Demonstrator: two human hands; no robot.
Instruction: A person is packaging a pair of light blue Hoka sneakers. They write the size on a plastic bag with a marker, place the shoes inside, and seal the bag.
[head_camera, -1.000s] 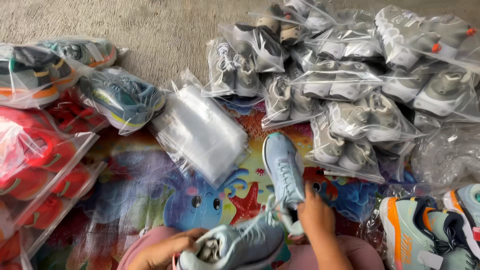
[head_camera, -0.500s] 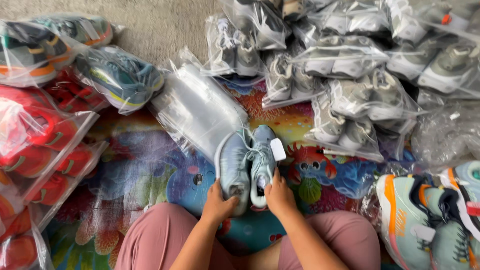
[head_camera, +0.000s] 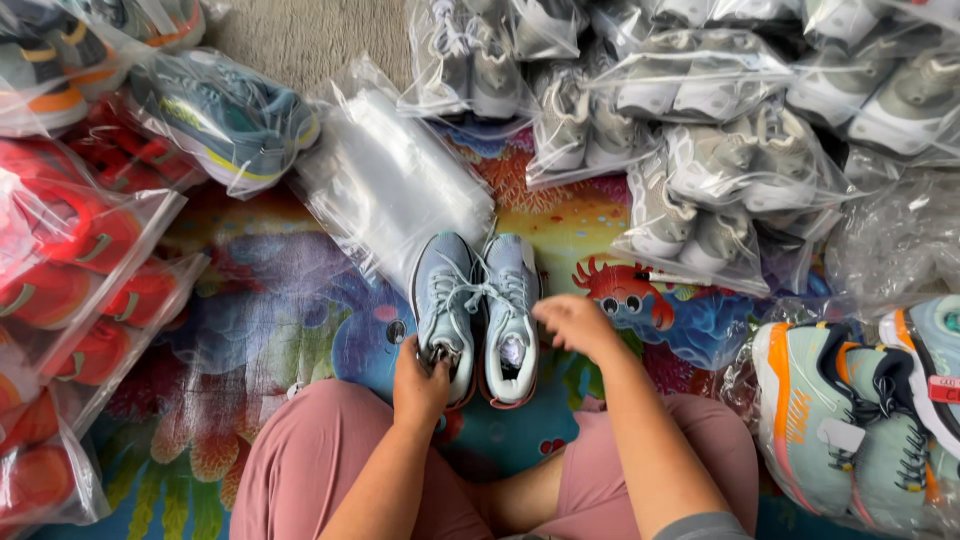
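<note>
**Pale blue sneakers paired on the mat, not yet in a bag**

The pale blue sneakers (head_camera: 478, 312) lie side by side, toes pointing up the frame, just below the middle of the picture on the bright sea-creature play mat (head_camera: 280, 330). The left hand (head_camera: 422, 385) clasps the heel of the left-hand shoe, fingers curled around its collar. The right hand (head_camera: 572, 322) hovers loose and half-open just right of the other shoe, holding nothing; it does not appear to touch the shoe, though its blur leaves that unsure.

Judging by how things lie, the pair is matched and lined up but sits bare. A stack of empty clear plastic bags (head_camera: 395, 180) rests directly above the shoes, its lower edge touching or just beside their toes. Bagging seems to be the work around here: red sneakers in bags (head_camera: 70, 290) fill the left edge, grey-white bagged pairs (head_camera: 720, 160) crowd the upper right, and a bagged blue-and-yellow pair (head_camera: 235, 120) sits at upper left. At the lower right, mint and orange sneakers (head_camera: 860, 410) wait (whether these are wrapped is hard to tell). The person's pink-trousered knees (head_camera: 310, 460) frame the bottom of the picture.
</note>
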